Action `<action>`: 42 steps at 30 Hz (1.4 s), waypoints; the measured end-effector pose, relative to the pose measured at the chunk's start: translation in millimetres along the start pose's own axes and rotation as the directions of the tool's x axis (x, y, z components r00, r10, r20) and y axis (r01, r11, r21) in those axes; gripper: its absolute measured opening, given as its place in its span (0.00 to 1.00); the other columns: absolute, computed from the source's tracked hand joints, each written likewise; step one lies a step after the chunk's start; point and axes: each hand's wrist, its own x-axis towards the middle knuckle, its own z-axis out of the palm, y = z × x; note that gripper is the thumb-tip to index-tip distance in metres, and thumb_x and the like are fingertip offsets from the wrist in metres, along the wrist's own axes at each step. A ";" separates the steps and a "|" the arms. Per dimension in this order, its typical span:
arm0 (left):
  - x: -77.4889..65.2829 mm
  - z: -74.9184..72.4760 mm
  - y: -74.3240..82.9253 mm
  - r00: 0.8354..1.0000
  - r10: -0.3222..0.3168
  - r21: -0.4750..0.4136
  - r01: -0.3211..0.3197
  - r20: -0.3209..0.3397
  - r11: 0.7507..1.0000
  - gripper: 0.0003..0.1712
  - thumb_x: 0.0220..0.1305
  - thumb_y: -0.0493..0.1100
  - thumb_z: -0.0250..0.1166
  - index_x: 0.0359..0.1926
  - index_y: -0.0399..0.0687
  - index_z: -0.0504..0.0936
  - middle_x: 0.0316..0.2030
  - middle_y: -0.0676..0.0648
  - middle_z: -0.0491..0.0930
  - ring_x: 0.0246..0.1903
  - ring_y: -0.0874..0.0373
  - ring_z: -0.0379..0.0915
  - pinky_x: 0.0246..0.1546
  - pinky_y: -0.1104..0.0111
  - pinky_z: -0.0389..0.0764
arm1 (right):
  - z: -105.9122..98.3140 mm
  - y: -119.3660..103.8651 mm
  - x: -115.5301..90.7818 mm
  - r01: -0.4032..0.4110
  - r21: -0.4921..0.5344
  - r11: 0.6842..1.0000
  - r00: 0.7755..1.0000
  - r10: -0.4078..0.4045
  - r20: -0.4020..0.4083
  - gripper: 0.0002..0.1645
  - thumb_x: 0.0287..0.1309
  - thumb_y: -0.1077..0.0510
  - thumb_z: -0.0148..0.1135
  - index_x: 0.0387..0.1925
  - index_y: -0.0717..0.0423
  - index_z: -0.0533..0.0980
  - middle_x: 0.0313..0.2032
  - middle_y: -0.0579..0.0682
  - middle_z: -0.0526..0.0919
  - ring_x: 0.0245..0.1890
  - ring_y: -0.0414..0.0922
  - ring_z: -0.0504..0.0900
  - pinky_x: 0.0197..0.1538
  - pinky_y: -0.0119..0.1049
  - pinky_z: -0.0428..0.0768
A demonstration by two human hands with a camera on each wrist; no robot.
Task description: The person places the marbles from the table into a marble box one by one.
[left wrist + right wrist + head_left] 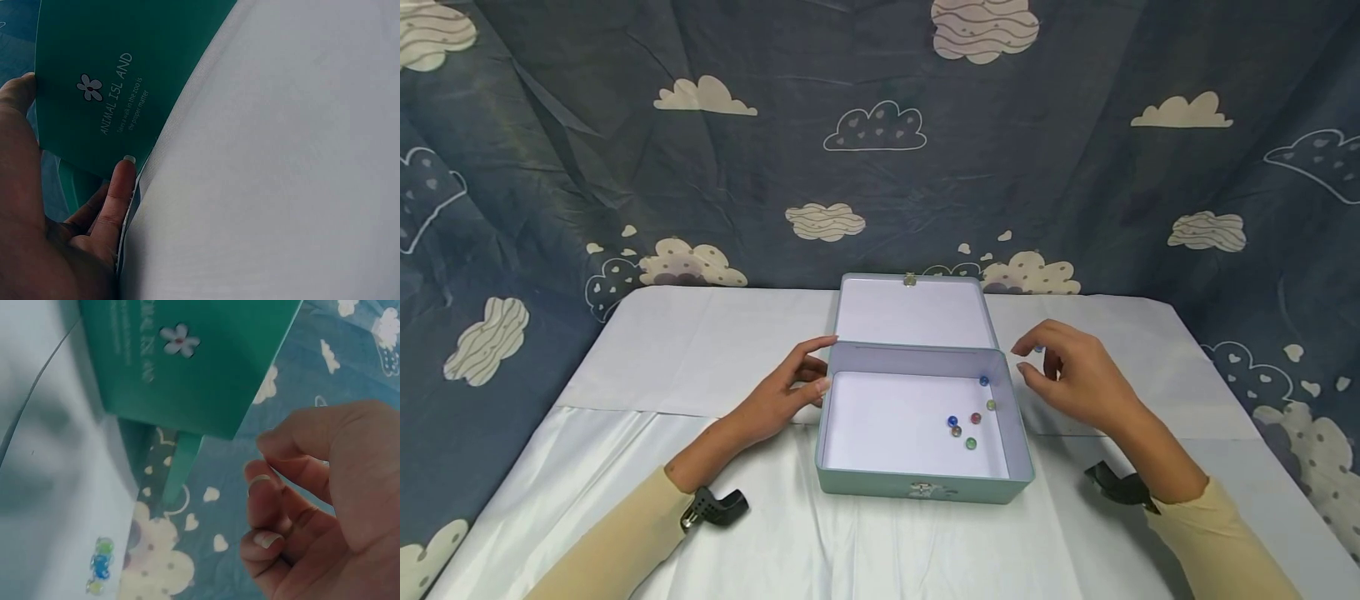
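Looks like the white-covered table (662, 350) has the green box (865, 482) halfway between its left and right edges, lid (913, 310) tipped back, and I'd guess it's being filled. Left hand (786, 393) just rests its fingers on the left wall; right hand (1075, 372) hovers off the right wall, half-curled, nothing visible in it, so next probably calls for a careful pinch. Six glassy marbles (972, 443), blue, green, reddish, brownish, lie toward the box's right edge; a few more sit outside, on the table.
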 end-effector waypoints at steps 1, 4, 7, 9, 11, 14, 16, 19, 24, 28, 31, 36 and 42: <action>-0.3 0.0 0.5 1.000 -0.001 -0.002 0.002 0.000 1.000 0.36 0.83 0.45 0.58 0.83 0.66 0.57 0.63 0.35 0.72 0.58 0.42 0.76 0.50 0.55 0.88 | 0.5 2.1 0.3 -0.005 -0.004 1.000 1.000 0.005 -0.003 0.18 0.55 0.70 0.75 0.45 0.50 0.85 0.41 0.46 0.85 0.27 0.43 0.74 0.28 0.31 0.78; -0.5 0.1 0.3 1.000 -0.007 -0.006 0.007 0.003 1.000 0.36 0.83 0.45 0.58 0.83 0.68 0.56 0.63 0.36 0.72 0.58 0.43 0.76 0.51 0.55 0.88 | 1.9 8.2 0.8 -0.019 -0.011 1.000 1.000 0.019 -0.004 0.18 0.56 0.70 0.75 0.46 0.51 0.85 0.42 0.47 0.85 0.27 0.43 0.74 0.28 0.31 0.78; -0.6 0.1 0.2 1.000 -0.011 -0.004 0.012 0.004 1.000 0.36 0.83 0.45 0.58 0.83 0.70 0.56 0.63 0.37 0.72 0.58 0.44 0.77 0.51 0.55 0.88 | 3.6 14.0 1.0 -0.039 -0.007 0.999 0.999 0.039 -0.008 0.18 0.57 0.69 0.75 0.47 0.51 0.85 0.43 0.48 0.84 0.28 0.43 0.74 0.28 0.31 0.77; -0.4 0.0 0.1 1.000 -0.011 -0.001 0.011 0.003 1.000 0.36 0.83 0.46 0.58 0.82 0.71 0.56 0.63 0.37 0.72 0.58 0.44 0.77 0.51 0.55 0.88 | 5.1 18.5 1.3 -0.045 -0.007 0.999 0.999 0.045 -0.016 0.17 0.57 0.69 0.75 0.47 0.52 0.85 0.43 0.49 0.85 0.28 0.43 0.74 0.28 0.32 0.76; -0.3 0.0 0.2 1.000 -0.009 0.000 0.009 0.001 1.000 0.35 0.83 0.46 0.58 0.82 0.70 0.57 0.63 0.37 0.72 0.57 0.44 0.77 0.50 0.55 0.88 | 6.7 23.3 1.6 -0.054 -0.010 0.998 0.998 0.054 -0.023 0.17 0.57 0.69 0.75 0.47 0.53 0.85 0.43 0.50 0.85 0.28 0.44 0.74 0.28 0.32 0.76; 0.3 0.1 0.6 1.000 -0.005 -0.004 0.005 -0.001 1.000 0.36 0.82 0.46 0.59 0.82 0.69 0.57 0.62 0.37 0.73 0.56 0.44 0.78 0.50 0.55 0.88 | 8.9 31.3 1.7 -0.072 -0.018 0.997 0.997 0.071 -0.028 0.16 0.58 0.69 0.74 0.48 0.55 0.85 0.44 0.51 0.85 0.28 0.45 0.75 0.28 0.33 0.75; 0.4 0.2 1.1 1.000 0.001 -0.007 -0.001 -0.001 1.000 0.36 0.82 0.45 0.59 0.83 0.67 0.57 0.62 0.36 0.73 0.56 0.44 0.78 0.50 0.55 0.88 | 9.8 36.8 1.6 -0.091 -0.026 0.995 0.996 0.090 -0.027 0.15 0.59 0.68 0.74 0.47 0.55 0.85 0.45 0.52 0.84 0.28 0.46 0.75 0.28 0.34 0.74; 0.8 0.3 1.4 1.000 0.006 -0.008 -0.006 0.000 1.000 0.35 0.82 0.45 0.58 0.83 0.66 0.57 0.62 0.34 0.73 0.56 0.43 0.78 0.49 0.55 0.88 | 10.7 45.2 1.5 -0.129 -0.037 0.991 0.991 0.128 -0.023 0.14 0.59 0.68 0.72 0.47 0.56 0.85 0.46 0.53 0.83 0.28 0.46 0.75 0.28 0.34 0.74; 0.8 0.0 0.6 1.000 0.010 -0.006 -0.010 0.000 1.000 0.35 0.83 0.44 0.58 0.83 0.64 0.57 0.61 0.33 0.73 0.55 0.42 0.78 0.49 0.55 0.88 | 11.5 56.8 1.1 -0.204 -0.036 0.978 0.979 0.204 0.019 0.15 0.61 0.66 0.71 0.50 0.60 0.85 0.48 0.55 0.82 0.28 0.46 0.75 0.27 0.34 0.74; 0.6 0.1 -0.1 1.000 0.005 -0.004 -0.005 0.000 1.000 0.35 0.83 0.44 0.58 0.83 0.64 0.57 0.61 0.34 0.73 0.55 0.42 0.78 0.49 0.55 0.88 | 13.2 66.3 -0.1 -0.245 -0.023 0.969 0.967 0.246 0.060 0.16 0.62 0.65 0.70 0.52 0.62 0.84 0.52 0.60 0.81 0.29 0.47 0.74 0.28 0.35 0.74; 0.5 0.3 -0.1 1.000 0.000 -0.003 0.000 -0.002 1.000 0.35 0.82 0.44 0.59 0.83 0.65 0.57 0.62 0.34 0.73 0.55 0.43 0.78 0.49 0.55 0.88 | 15.4 74.3 -1.5 -0.273 -0.028 0.961 0.959 0.275 0.067 0.17 0.63 0.64 0.69 0.53 0.62 0.84 0.54 0.62 0.81 0.31 0.48 0.74 0.30 0.37 0.75; 0.0 0.3 0.8 1.000 0.004 0.002 -0.004 -0.002 1.000 0.35 0.83 0.45 0.58 0.83 0.65 0.57 0.62 0.34 0.73 0.56 0.43 0.78 0.49 0.55 0.88 | 19.4 84.8 -3.9 -0.308 -0.047 0.950 0.947 0.311 0.080 0.20 0.64 0.62 0.68 0.56 0.64 0.83 0.58 0.65 0.79 0.36 0.52 0.77 0.37 0.45 0.78; -0.2 0.2 2.4 1.000 0.003 -0.001 -0.003 0.003 1.000 0.35 0.83 0.45 0.58 0.83 0.65 0.57 0.63 0.34 0.73 0.57 0.42 0.77 0.50 0.53 0.88 | 23.6 91.4 -5.8 -0.325 -0.054 0.944 0.940 0.328 0.095 0.22 0.65 0.62 0.68 0.59 0.65 0.81 0.60 0.67 0.78 0.41 0.56 0.79 0.44 0.53 0.81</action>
